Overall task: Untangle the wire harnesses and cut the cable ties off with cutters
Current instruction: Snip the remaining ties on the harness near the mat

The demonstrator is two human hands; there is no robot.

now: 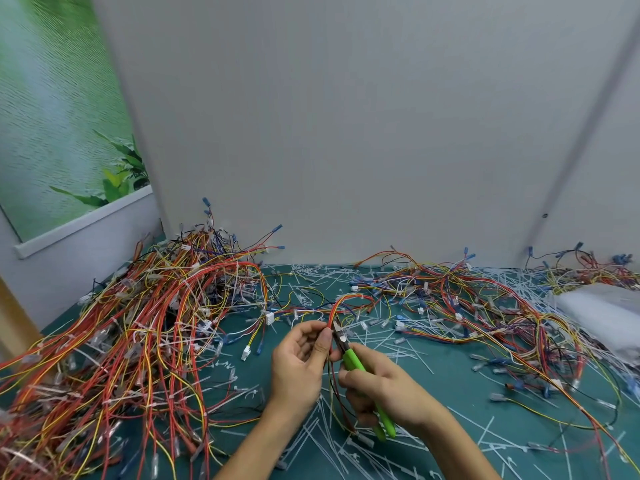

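My left hand (301,362) pinches a thin bundle of red, orange and yellow wires (346,301) that arches up from the green mat and hangs down between both hands. My right hand (381,389) grips green-handled cutters (353,362). Their dark jaws sit at the bundle right beside my left thumb. Whether a cable tie lies between the jaws is hidden.
A big tangled heap of harnesses (138,334) fills the left side. More loose wires (485,306) spread across the right and back. Cut white cable ties (346,441) litter the green mat (450,386). A white cloth-like bundle (599,310) lies at the far right. Grey walls close the back.
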